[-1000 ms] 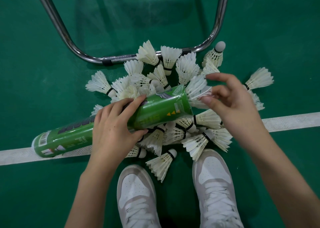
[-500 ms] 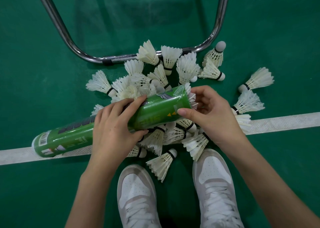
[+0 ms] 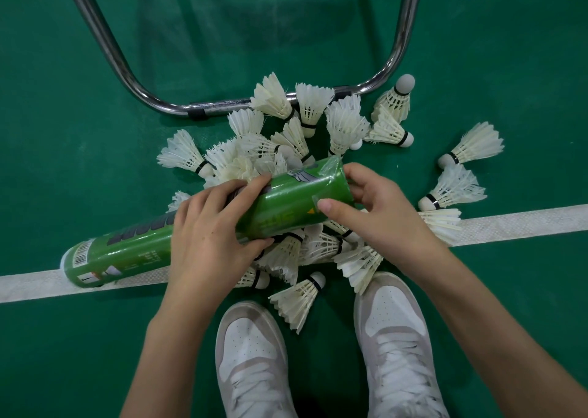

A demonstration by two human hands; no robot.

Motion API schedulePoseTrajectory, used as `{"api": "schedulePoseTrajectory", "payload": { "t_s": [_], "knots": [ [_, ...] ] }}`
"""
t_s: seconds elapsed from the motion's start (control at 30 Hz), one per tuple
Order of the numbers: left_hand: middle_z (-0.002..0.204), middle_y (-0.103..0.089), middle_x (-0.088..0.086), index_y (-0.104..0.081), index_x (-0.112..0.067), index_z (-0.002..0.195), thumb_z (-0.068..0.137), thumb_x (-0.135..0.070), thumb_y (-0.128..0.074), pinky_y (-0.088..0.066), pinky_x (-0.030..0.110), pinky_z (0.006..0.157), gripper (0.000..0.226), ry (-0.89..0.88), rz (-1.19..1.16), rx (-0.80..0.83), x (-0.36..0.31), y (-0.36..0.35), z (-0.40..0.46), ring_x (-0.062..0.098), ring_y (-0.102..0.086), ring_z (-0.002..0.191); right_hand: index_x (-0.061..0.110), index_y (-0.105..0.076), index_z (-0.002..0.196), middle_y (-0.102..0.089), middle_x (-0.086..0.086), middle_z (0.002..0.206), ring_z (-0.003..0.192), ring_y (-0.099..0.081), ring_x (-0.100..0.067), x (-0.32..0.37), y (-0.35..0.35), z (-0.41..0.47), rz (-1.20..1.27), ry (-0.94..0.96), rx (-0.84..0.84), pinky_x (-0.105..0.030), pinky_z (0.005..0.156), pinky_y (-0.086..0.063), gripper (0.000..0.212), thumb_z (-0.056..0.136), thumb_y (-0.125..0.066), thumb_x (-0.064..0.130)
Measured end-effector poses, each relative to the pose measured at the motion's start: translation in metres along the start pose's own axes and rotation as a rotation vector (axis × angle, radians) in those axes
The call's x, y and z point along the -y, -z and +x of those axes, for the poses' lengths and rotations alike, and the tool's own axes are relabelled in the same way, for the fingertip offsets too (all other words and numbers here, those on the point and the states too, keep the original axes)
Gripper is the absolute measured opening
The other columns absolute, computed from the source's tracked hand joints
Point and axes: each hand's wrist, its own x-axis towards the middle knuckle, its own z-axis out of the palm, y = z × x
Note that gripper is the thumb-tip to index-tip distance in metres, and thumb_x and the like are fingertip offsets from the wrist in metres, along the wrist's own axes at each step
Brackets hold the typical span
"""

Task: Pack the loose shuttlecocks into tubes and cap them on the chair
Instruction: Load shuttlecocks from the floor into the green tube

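The right hand (image 3: 381, 214) has slid in against the tube's mouth since half a second ago, and the shuttlecock it pushed is gone from sight. Two white shoes (image 3: 254, 354) sit at 6 o'clock. One green tube (image 3: 286, 207) lies in the middle, left hand (image 3: 210, 236) fingers wrapped around it, right fingers (image 3: 327, 208) curled on its rim. About twenty loose shuttlecocks (image 3: 345, 125) pile toward 12 o'clock, under one chair frame (image 3: 133, 77).

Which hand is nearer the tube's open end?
Right. The right hand is at the open mouth of the green tube, thumb on its rim; the left hand grips around mid-length.
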Motion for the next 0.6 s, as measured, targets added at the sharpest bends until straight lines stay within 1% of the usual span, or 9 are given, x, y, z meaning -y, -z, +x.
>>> {"api": "schedulePoseTrajectory", "payload": {
  "t_s": [0.03, 0.13, 0.23, 0.4, 0.5, 0.6],
  "knots": [
    [0.125, -0.056, -0.001, -0.040, -0.037, 0.138, 0.061, -0.035, -0.083, -0.036, 0.045, 0.094, 0.088, -0.006, -0.002, -0.004, -0.0008, -0.0003, -0.0001, 0.027, -0.047, 0.112, 0.022, -0.058, 0.102, -0.069, 0.004, 0.099, 0.092, -0.064, -0.008, -0.0003, -0.0013, 0.0002, -0.012, -0.003, 0.004, -0.024, 0.084, -0.051, 0.026, 0.083, -0.065, 0.006],
    [0.124, -0.056, -0.001, -0.039, -0.038, 0.137, 0.061, -0.035, -0.083, -0.036, 0.044, 0.094, 0.089, -0.013, -0.011, -0.007, -0.0021, -0.0010, -0.0001, 0.027, -0.048, 0.111, 0.021, -0.058, 0.106, -0.068, 0.001, 0.102, 0.093, -0.063, -0.009, -0.0013, -0.0045, -0.0003, 0.001, 0.002, -0.015, -0.022, 0.083, -0.051, 0.034, 0.079, -0.069, 0.004],
    [0.124, -0.056, -0.001, -0.039, -0.038, 0.137, 0.061, -0.035, -0.083, -0.036, 0.043, 0.093, 0.088, -0.017, -0.006, -0.006, -0.0016, -0.0017, -0.0004, 0.027, -0.048, 0.111, 0.024, -0.056, 0.105, -0.067, 0.007, 0.098, 0.089, -0.063, -0.002, -0.0016, -0.0050, -0.0021, 0.003, 0.009, -0.013, -0.015, 0.080, -0.049, 0.038, 0.076, -0.071, 0.004],
    [0.124, -0.056, -0.001, -0.039, -0.038, 0.138, 0.061, -0.036, -0.082, -0.036, 0.044, 0.093, 0.088, -0.018, -0.009, -0.003, -0.0019, -0.0018, -0.0008, 0.026, -0.048, 0.111, 0.025, -0.057, 0.103, -0.066, 0.011, 0.091, 0.082, -0.061, 0.003, -0.0025, -0.0047, -0.0010, -0.021, 0.020, -0.036, -0.011, 0.074, -0.047, 0.038, 0.075, -0.072, 0.003],
    [0.124, -0.056, 0.000, -0.039, -0.038, 0.138, 0.061, -0.037, -0.082, -0.037, 0.044, 0.093, 0.088, -0.021, -0.005, -0.008, -0.0020, -0.0015, -0.0011, 0.026, -0.048, 0.110, 0.023, -0.058, 0.103, -0.067, 0.009, 0.092, 0.083, -0.062, 0.000, -0.0019, -0.0040, -0.0007, -0.021, 0.020, -0.034, -0.014, 0.076, -0.049, 0.038, 0.075, -0.072, 0.002],
    [0.124, -0.056, 0.000, -0.039, -0.037, 0.138, 0.062, -0.036, -0.082, -0.036, 0.044, 0.094, 0.088, -0.021, -0.004, -0.005, -0.0025, -0.0009, -0.0021, 0.026, -0.048, 0.111, 0.026, -0.057, 0.102, -0.067, 0.004, 0.097, 0.090, -0.063, -0.008, -0.0032, -0.0034, 0.0001, -0.021, 0.012, -0.019, -0.024, 0.084, -0.051, 0.039, 0.076, -0.072, 0.002]
  ]
}}
